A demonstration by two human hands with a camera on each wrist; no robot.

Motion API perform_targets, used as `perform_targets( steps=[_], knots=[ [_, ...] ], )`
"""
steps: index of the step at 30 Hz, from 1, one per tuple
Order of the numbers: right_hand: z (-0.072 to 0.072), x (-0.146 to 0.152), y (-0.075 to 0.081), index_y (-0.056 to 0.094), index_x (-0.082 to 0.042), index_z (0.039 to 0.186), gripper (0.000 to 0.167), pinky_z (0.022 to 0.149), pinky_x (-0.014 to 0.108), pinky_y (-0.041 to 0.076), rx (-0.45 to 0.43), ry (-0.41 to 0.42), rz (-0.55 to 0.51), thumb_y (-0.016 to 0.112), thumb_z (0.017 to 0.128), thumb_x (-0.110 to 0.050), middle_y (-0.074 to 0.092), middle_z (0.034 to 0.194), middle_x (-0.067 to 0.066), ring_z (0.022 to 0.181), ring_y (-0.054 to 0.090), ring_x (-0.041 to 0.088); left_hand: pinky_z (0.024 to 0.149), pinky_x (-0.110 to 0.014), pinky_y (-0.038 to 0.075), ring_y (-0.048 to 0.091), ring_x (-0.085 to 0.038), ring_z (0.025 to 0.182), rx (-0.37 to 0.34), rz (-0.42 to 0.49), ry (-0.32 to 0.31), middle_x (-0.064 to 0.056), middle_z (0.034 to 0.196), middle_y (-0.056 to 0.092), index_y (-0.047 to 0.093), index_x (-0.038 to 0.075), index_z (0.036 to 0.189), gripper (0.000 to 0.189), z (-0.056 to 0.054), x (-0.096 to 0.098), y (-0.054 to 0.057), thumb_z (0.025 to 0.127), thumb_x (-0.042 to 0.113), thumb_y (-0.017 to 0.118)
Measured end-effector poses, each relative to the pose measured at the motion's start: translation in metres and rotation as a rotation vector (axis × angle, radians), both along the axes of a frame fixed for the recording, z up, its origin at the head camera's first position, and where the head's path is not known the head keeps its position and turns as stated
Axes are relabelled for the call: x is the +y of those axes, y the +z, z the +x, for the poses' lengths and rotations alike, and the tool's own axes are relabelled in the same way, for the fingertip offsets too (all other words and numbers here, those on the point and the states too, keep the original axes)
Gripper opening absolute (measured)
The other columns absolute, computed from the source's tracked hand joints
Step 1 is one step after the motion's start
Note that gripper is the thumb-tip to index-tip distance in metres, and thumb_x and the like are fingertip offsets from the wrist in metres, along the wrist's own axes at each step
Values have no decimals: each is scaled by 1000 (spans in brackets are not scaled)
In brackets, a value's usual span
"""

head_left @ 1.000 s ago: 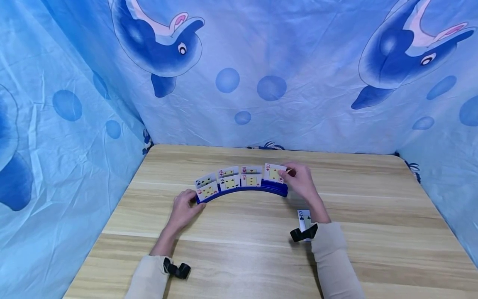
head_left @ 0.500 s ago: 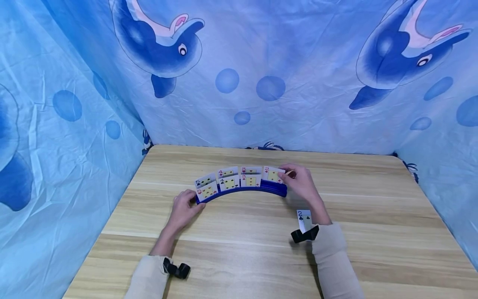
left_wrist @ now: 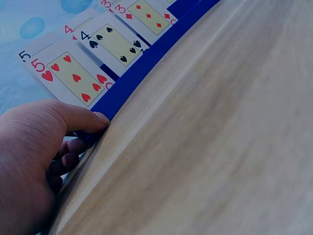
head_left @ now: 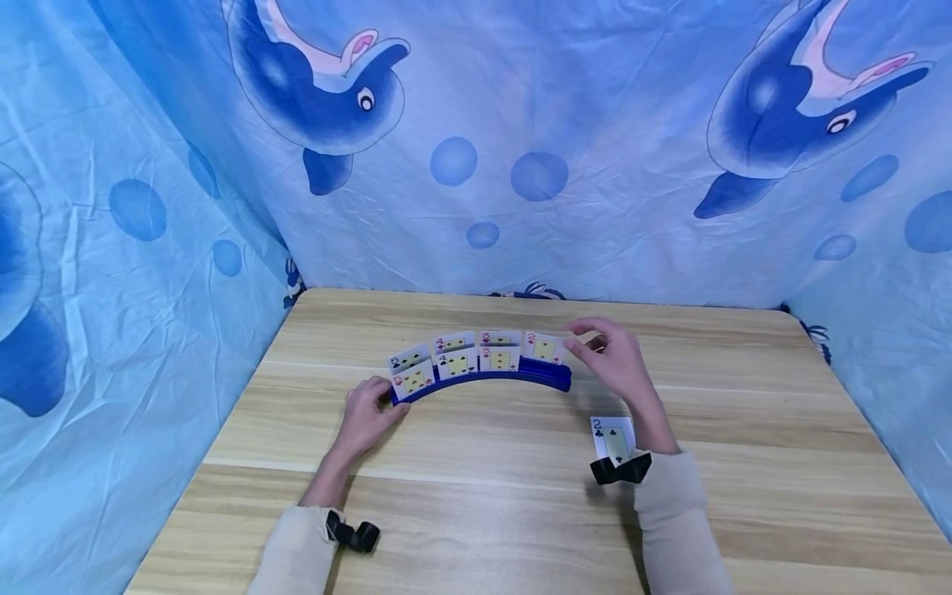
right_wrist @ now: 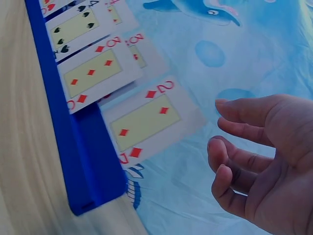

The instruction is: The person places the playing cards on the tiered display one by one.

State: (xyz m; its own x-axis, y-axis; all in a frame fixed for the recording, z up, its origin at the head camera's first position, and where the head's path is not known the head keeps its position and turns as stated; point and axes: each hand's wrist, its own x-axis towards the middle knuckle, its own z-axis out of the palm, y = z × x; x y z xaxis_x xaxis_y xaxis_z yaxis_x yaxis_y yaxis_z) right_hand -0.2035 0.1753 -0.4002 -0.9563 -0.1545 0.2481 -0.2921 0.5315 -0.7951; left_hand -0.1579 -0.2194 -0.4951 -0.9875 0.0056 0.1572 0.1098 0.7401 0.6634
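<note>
A curved blue card holder (head_left: 546, 373) stands on the table with playing cards in two rows. My left hand (head_left: 366, 417) grips its left end, thumb (left_wrist: 90, 120) in front and fingers curled behind, beside the five of hearts (left_wrist: 73, 78). The four of spades (left_wrist: 115, 44) and three of diamonds (right_wrist: 98, 71) stand along the front row. At the right end, the two of diamonds (right_wrist: 151, 120) stands in the back row, the front slot before it bare. My right hand (head_left: 613, 359) is just right of that card, apart from it, fingers loosely bent and holding nothing.
A two of clubs (head_left: 613, 442) lies face up on the wooden table (head_left: 476, 496), partly under my right wrist's black camera strap (head_left: 621, 469). A blue dolphin-print cloth (head_left: 483, 190) hangs behind and at both sides of the table.
The two of diamonds has sunk slightly into the holder's back row. My right hand has let go of it and moved right. The left hand has stayed in place.
</note>
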Motion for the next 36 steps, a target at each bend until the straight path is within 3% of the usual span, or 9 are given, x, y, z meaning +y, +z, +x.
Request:
perform_targets(
  steps=[6, 20, 36],
  knots=[
    [6, 14, 0, 65, -8, 127, 37, 68, 25, 52, -28, -43, 35, 70, 94, -24, 68, 124, 16, 84, 65, 20, 92, -43, 35, 59, -33, 104, -1, -1, -1, -18, 113, 70, 69, -3, 113, 40, 0, 1, 0, 81, 17, 80],
    [28, 47, -18, 62, -3, 129, 41, 74, 29, 51, -143, -63, 152, 71, 93, -21, 64, 127, 22, 94, 65, 30, 90, -41, 34, 59, -33, 104, 12, 10, -11, -18, 111, 70, 70, -4, 111, 38, -1, 0, 1, 80, 15, 80],
    [51, 70, -39, 57, -1, 132, 48, 66, 25, 52, -241, -34, 205, 72, 91, -21, 60, 130, 23, 93, 63, 26, 91, -43, 36, 60, -33, 103, 15, -11, -8, -18, 111, 70, 69, -3, 111, 38, -1, 0, 1, 81, 16, 80]
  ],
)
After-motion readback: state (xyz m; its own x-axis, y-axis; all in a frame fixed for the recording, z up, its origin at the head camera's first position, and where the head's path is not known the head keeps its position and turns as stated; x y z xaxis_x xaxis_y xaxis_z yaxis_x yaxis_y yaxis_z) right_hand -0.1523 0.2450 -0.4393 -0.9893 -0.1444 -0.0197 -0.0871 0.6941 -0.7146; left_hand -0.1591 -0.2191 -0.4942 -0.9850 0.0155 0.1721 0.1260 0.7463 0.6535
